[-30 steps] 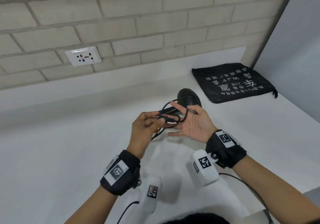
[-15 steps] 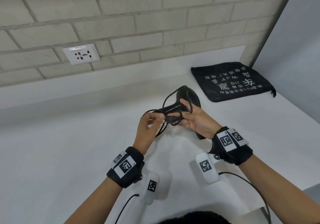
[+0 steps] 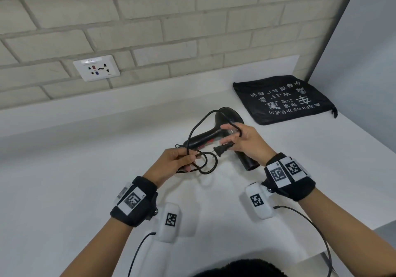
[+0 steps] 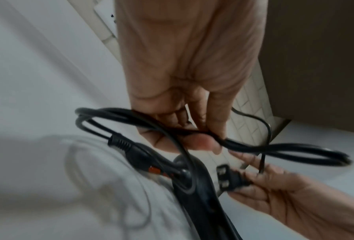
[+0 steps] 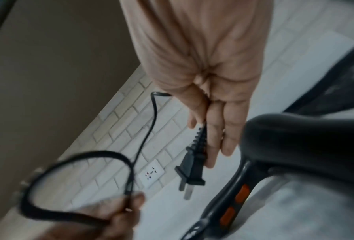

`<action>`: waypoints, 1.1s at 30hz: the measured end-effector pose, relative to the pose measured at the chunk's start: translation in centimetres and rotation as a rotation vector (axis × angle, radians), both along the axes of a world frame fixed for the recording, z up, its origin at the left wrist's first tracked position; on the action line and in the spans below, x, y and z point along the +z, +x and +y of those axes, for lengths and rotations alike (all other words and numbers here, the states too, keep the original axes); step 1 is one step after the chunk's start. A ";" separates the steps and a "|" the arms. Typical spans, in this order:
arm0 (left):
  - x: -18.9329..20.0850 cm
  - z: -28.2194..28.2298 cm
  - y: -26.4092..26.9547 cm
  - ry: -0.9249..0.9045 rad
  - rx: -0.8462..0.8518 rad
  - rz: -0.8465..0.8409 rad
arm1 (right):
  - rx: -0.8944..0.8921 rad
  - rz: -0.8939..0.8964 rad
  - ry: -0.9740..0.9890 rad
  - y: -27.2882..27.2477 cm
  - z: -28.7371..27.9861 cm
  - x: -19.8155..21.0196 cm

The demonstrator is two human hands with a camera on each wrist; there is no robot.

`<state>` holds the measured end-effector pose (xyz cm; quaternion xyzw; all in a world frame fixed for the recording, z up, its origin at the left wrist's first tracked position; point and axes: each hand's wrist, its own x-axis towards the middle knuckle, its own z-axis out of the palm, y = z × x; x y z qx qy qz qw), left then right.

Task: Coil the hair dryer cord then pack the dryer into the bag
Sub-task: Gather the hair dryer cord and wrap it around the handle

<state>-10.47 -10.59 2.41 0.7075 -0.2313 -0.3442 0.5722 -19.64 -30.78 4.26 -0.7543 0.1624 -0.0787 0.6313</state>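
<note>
**Loose loops, free plug: where the coiling could slip**

Nearest the person, the left hand [image 3: 177, 158] pinched a small bundle of cord [image 3: 203, 165] between thumb and fingertips, its grip clamped on two or three gathered loops just in front of the dryer's handle. The loops were slack and uneven, one drooping toward the desk [image 3: 85, 180]. A light pinch on several strands could well have let one slide out, and the whole bundle would probably have sprung apart.

Just to the right of the handle, the right hand [image 3: 246, 141] held the plug [image 3: 222, 149] by its ribbed neck, fingers curled round it, prongs pointing toward the left hand. A long arc of cord rose from that hand and looped over the handle. Bringing the plug in too fast would likely have twisted this arc into a kink or snagged it on the handle; a pull could also have dragged the dryer across the desk.

The hair dryer [image 3: 227, 126] lay on its side on the desk beneath both hands, unheld, so nothing steadied it against such a tug.

Beyond the dryer, to its right, the black bag [image 3: 282, 101] lay flat and apparently closed near the wall corner. It looked limp; opening it one-handed while the other kept the coil would risk the cord unwinding. Farthest, left of the dryer, a wall socket [image 3: 96, 68] sat in the brick.
</note>
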 end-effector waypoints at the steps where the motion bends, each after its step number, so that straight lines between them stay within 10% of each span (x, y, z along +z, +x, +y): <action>1: 0.2 0.4 0.3 -0.004 0.014 0.000 | -0.041 0.002 -0.087 0.1 -0.2 0.0; 12: 0.4 1.5 0.0 -0.035 0.174 -0.056 | -0.080 0.189 -0.591 0.3 2.5 -1.5; 19: 0.9 0.0 -0.3 -0.013 0.241 -0.195 | 0.139 0.229 -0.200 -0.4 3.9 0.0; 26: 3.8 0.5 -0.1 -0.112 0.181 -0.142 | -0.099 0.276 -0.242 -0.1 2.3 -1.2; 33: 2.2 2.5 -0.5 -0.090 0.136 -0.060 | 0.120 0.421 -0.186 2.0 3.0 -2.4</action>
